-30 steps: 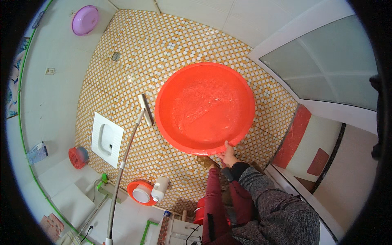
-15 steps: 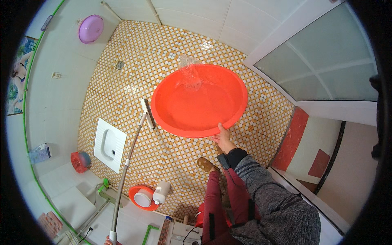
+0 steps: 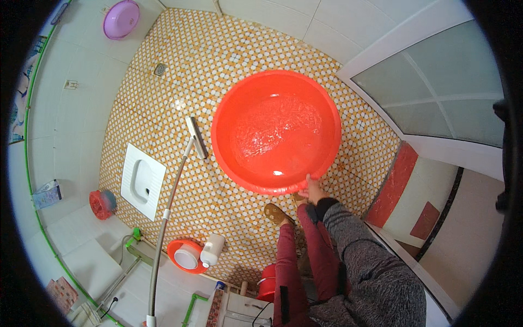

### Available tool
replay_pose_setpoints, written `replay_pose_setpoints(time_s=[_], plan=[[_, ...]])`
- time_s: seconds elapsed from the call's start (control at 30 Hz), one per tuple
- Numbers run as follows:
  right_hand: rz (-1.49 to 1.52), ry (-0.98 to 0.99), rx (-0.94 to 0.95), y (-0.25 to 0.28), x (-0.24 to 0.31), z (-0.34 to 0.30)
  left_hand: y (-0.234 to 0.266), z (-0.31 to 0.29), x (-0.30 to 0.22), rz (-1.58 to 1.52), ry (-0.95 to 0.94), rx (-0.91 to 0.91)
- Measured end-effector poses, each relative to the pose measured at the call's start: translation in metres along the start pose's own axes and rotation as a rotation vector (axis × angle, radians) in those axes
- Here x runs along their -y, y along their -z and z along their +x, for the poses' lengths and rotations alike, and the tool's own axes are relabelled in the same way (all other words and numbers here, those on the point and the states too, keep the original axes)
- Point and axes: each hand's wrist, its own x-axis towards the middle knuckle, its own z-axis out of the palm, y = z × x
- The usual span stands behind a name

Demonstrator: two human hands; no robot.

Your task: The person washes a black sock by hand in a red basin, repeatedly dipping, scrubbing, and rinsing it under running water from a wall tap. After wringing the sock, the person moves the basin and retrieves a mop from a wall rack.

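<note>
A large round red tub (image 3: 239, 169) with some rippling water in it rests on the tiled floor. My right hand (image 3: 313, 191) grips its near rim, thumb over the top. The fingers beneath the rim are partly hidden. A long-handled mop (image 3: 170, 199) stands to the left, its narrow bar head (image 3: 196, 138) on the floor beside the tub. At the lower picture edge, only a sliver of my left hand (image 3: 145, 324) shows, around the mop's pole.
A white squat toilet (image 3: 143, 182) is set in the floor at left, near a floor drain (image 3: 159, 70). An orange basin (image 3: 177, 249) with a white container and a white jug (image 3: 213, 249) are lower left. A glazed door (image 3: 436, 87) stands at right.
Water was splashing over the tub's far rim; now the tub sits flatter with water moving inside. My right hand still holds the rim. The mop keeps its place by the tub.
</note>
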Motion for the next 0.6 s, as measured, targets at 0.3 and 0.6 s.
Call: replay_pose_setpoints(time_s=[0.3, 0.6], plan=[[-0.045, 0.073, -0.121, -0.100, 0.108, 0.105, 0.004, -0.003, 0.012, 0.053, 0.044, 0.143], [-0.186, 0.594, 0.541, -0.143, 0.249, 0.087, -0.030, -0.007, 0.021, 0.072, 0.096, 0.138]])
